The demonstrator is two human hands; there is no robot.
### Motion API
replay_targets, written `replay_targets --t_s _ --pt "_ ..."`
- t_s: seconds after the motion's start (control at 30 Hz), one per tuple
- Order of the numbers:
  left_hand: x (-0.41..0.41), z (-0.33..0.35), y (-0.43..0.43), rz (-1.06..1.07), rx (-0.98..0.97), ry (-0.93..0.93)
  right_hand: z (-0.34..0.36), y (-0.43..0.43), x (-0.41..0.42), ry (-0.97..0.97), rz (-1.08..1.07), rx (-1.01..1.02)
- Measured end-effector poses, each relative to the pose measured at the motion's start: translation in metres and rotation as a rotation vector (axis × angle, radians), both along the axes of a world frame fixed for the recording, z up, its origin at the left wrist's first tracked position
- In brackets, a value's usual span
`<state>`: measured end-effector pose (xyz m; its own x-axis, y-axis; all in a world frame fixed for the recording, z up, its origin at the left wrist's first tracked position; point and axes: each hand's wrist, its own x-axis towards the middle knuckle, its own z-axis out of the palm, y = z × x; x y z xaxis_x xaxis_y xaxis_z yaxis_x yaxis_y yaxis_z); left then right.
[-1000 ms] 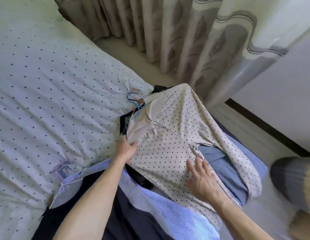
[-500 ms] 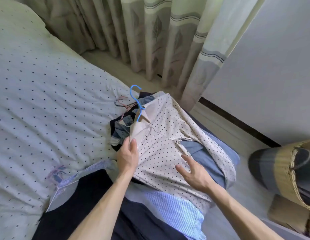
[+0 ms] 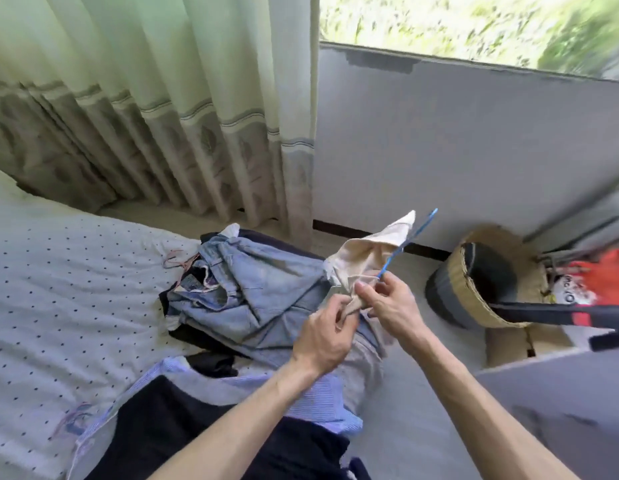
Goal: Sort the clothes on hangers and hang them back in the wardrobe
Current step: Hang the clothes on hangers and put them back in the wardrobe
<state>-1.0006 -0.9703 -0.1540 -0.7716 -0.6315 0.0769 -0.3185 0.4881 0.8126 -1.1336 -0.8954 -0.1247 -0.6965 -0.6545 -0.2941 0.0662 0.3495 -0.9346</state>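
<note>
I hold the cream polka-dot shirt (image 3: 365,258) lifted off the pile, its collar pointing up. My right hand (image 3: 387,299) pinches the shirt's neck together with the stem of its blue hanger (image 3: 408,244). My left hand (image 3: 323,337) grips the gathered fabric just below. Under them a heap of clothes lies on the bed's right edge: a denim-blue garment (image 3: 252,289) on top, dark clothes beneath, a pale blue striped shirt (image 3: 321,403) and a dark garment (image 3: 183,431) nearer me. Pink hanger hooks (image 3: 178,259) stick out at the heap's far left.
The bed (image 3: 65,306) has a white dotted sheet. Curtains (image 3: 155,109) hang behind it, with a grey wall and window to the right. On the floor at right stand a woven basket (image 3: 474,275), a cardboard box (image 3: 519,344) and a red-and-white bag (image 3: 592,282).
Both hands have lifted the polka-dot shirt off the pile and bunched it at the neck, uncovering the denim garment. The view has swung up and to the right.
</note>
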Motion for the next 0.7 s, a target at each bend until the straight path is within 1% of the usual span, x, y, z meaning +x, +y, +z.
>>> replay_targets --t_s 0.1,0.2,0.23,0.3,0.33,0.43,0.53,0.57,0.63,0.7 --pt "-0.030 0.026 0.034 -0.143 0.020 -0.034 0.015 0.089 -0.013 0.099 -0.040 0.062" --pt "-0.068 0.067 0.076 -0.234 0.001 0.085 0.036 0.184 -0.009 0.186 -0.091 0.118" --pt "-0.081 0.082 0.093 -0.291 -0.040 0.141 0.044 0.214 -0.004 0.216 -0.113 0.135" --pt "-0.105 0.112 0.138 -0.462 -0.145 0.217 0.057 0.269 0.012 0.253 -0.172 0.172" --pt "-0.113 0.126 0.165 -0.570 -0.159 0.228 0.063 0.294 0.021 0.260 -0.208 0.186" --pt "-0.125 0.159 0.253 -0.867 -0.060 0.193 0.074 0.359 0.049 0.276 -0.340 0.226" --pt "-0.122 0.167 0.337 -1.069 0.160 0.151 0.080 0.420 0.073 0.284 -0.519 0.280" --pt "-0.119 0.167 0.360 -1.123 0.199 0.137 0.080 0.438 0.080 0.285 -0.572 0.302" --pt "-0.115 0.165 0.400 -1.231 0.230 0.109 0.080 0.471 0.096 0.284 -0.659 0.337" --pt "-0.116 0.164 0.434 -1.314 0.217 0.126 0.080 0.500 0.111 0.275 -0.755 0.350"
